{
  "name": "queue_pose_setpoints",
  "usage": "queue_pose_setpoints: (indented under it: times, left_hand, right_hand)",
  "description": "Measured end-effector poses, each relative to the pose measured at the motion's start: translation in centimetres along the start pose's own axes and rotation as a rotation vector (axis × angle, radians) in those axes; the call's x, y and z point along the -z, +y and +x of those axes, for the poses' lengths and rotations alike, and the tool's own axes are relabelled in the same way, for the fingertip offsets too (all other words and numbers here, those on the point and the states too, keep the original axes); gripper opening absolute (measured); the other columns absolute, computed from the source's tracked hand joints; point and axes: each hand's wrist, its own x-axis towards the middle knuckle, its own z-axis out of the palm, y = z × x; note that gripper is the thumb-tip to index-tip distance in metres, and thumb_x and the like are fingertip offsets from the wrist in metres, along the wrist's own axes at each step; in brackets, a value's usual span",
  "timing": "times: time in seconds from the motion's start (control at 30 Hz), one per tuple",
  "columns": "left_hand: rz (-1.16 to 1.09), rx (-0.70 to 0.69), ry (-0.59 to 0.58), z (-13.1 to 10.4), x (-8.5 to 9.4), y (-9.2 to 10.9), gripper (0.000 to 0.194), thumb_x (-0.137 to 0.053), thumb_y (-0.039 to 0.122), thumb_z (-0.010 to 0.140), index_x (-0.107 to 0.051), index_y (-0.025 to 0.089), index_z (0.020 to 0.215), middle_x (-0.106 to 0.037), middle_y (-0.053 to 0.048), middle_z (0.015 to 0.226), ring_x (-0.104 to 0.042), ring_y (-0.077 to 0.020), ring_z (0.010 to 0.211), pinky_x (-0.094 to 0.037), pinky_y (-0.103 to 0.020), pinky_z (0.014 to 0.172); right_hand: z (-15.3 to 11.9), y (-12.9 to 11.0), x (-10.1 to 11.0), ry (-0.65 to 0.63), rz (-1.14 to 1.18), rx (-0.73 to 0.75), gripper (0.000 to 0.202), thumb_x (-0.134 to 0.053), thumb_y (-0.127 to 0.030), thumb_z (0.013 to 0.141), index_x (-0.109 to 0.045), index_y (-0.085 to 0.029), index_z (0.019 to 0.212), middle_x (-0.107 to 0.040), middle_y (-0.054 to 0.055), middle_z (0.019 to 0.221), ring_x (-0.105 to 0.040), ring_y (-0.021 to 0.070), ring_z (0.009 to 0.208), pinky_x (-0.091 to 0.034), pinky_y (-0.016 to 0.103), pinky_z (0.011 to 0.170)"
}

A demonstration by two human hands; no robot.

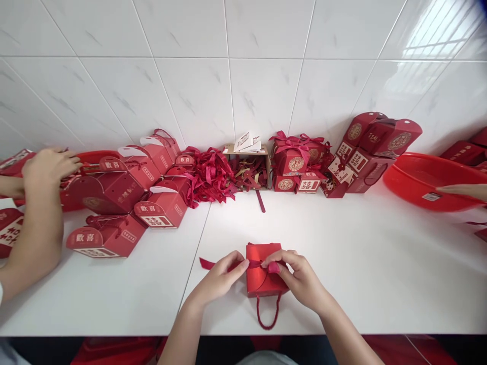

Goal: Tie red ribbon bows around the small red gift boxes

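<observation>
A small red gift box (259, 280) lies on the white table in front of me, its dark red cord handle (268, 327) hanging toward me. Across its top runs a dark red ribbon (207, 263), whose loose end sticks out to the left. My left hand (227, 274) pinches the ribbon at the box's left side. On the right, my right hand (292, 274) is closed on the ribbon near the middle of the box, with a loop of it showing between thumb and fingers.
Red gift boxes (114, 235) are stacked on the left, more (371, 147) on the right. A heap of ribbons (211, 175) lies beside a cardboard box (269, 167) by the wall. Red basins (422, 177) stand at both sides, with other people's hands (51, 165) at them.
</observation>
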Motion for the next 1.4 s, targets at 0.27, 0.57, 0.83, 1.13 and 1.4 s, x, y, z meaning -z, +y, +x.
queue_pose_setpoints:
  times: [0.27, 0.57, 0.83, 1.13, 1.4]
  left_hand:
    - [-0.228, -0.136, -0.104, -1.9, 0.6, 3.4, 0.036, -0.052, 0.043, 0.089, -0.059, 0.019, 0.062, -0.060, -0.003, 0.063, -0.056, -0.0176, 0.065, -0.047, -0.031, 0.069]
    - [-0.200, -0.365, -0.191, 1.4, -0.7, 8.5, 0.023, -0.058, 0.037, 0.087, -0.073, 0.021, 0.082, -0.067, -0.006, 0.095, -0.063, -0.0222, 0.091, -0.050, -0.035, 0.085]
    - [-0.166, -0.394, -0.107, 2.5, 0.1, 5.0, 0.041, -0.069, 0.051, 0.076, -0.067, 0.020, 0.104, -0.067, -0.008, 0.104, -0.061, -0.0258, 0.102, -0.046, -0.039, 0.095]
    - [-0.048, -0.388, 0.144, 1.1, -1.6, 1.0, 0.013, -0.059, 0.024, 0.087, -0.072, 0.020, 0.087, -0.070, -0.008, 0.106, -0.062, -0.0212, 0.107, -0.048, -0.034, 0.096]
    - [0.088, -0.459, 0.244, 1.0, -2.9, 0.6, 0.015, -0.056, 0.008, 0.081, -0.062, 0.020, 0.088, -0.066, -0.003, 0.098, -0.064, -0.0154, 0.091, -0.051, -0.027, 0.083]
  right_hand:
    - [0.6, -1.6, -2.1, 0.237, -0.008, -0.139, 0.017, -0.050, -0.024, 0.086, -0.066, -0.021, 0.081, -0.072, 0.004, 0.077, -0.064, 0.0192, 0.068, -0.048, 0.030, 0.064]
    - [0.4, -1.5, -2.6, 0.161, -0.250, 0.032, 0.013, -0.052, -0.021, 0.084, -0.064, -0.021, 0.082, -0.068, 0.003, 0.076, -0.059, 0.0195, 0.070, -0.038, 0.037, 0.073]
    - [0.7, -0.7, -2.8, 0.247, -0.093, 0.003, 0.038, -0.042, -0.035, 0.094, -0.051, -0.019, 0.060, -0.054, 0.001, 0.059, -0.047, 0.0143, 0.057, -0.039, 0.030, 0.064]
    - [0.8, -0.7, -3.3, 0.345, 0.286, -0.189, 0.019, -0.055, -0.039, 0.089, -0.045, -0.023, 0.088, -0.063, -0.002, 0.060, -0.054, 0.0142, 0.054, -0.041, 0.024, 0.052]
    - [0.8, -0.6, -3.4, 0.395, 0.164, -0.117, 0.011, -0.057, -0.032, 0.089, -0.062, -0.022, 0.089, -0.069, 0.003, 0.075, -0.065, 0.0167, 0.069, -0.051, 0.027, 0.064]
